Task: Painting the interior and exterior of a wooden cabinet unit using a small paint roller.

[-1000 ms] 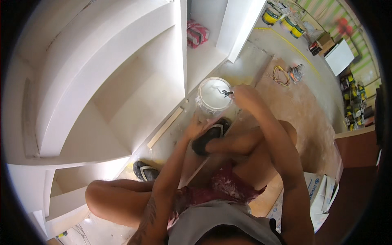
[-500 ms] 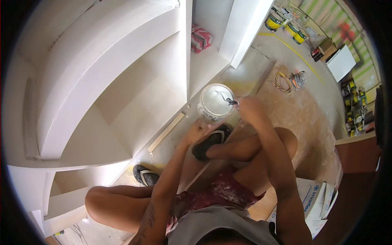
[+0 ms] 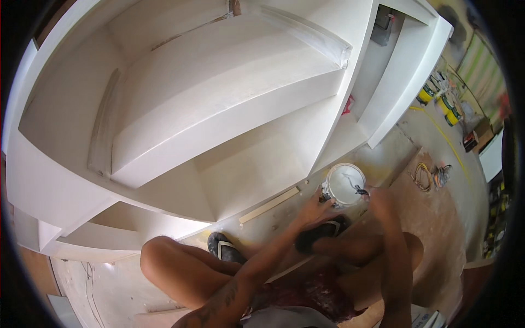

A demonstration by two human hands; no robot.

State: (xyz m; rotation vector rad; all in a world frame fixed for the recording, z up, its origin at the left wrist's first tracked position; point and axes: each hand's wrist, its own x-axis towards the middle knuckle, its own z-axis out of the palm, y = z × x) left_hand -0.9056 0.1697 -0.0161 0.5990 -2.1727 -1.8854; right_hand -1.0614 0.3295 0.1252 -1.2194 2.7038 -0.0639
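A white bucket of white paint [image 3: 343, 185] stands on the floor in front of me. My left hand [image 3: 319, 209] grips its near left side, thumb and fingers against the wall. At the bucket's right rim, my right hand [image 3: 379, 198] is closed on a tool with a dark handle [image 3: 361, 190] and a thin bent metal rod. That rod [image 3: 350, 179] reaches over the paint; whatever sits at its end is not clear. Some of my right fingers are blurred and hidden behind the hand.
A large white built-in cabinet [image 3: 229, 117] with curved shelves fills the left and far side. A wooden strip [image 3: 269, 206] lies along its base. Coiled cables [image 3: 423, 177] rest on a brown board [image 3: 432, 218]. Yellow-and-black tubs [image 3: 445, 104] stand at the far right.
The view has swung left and up, showing more cabinet. My left hand has come up from below the bucket onto its side. The right hand stays by the rim with the tool.
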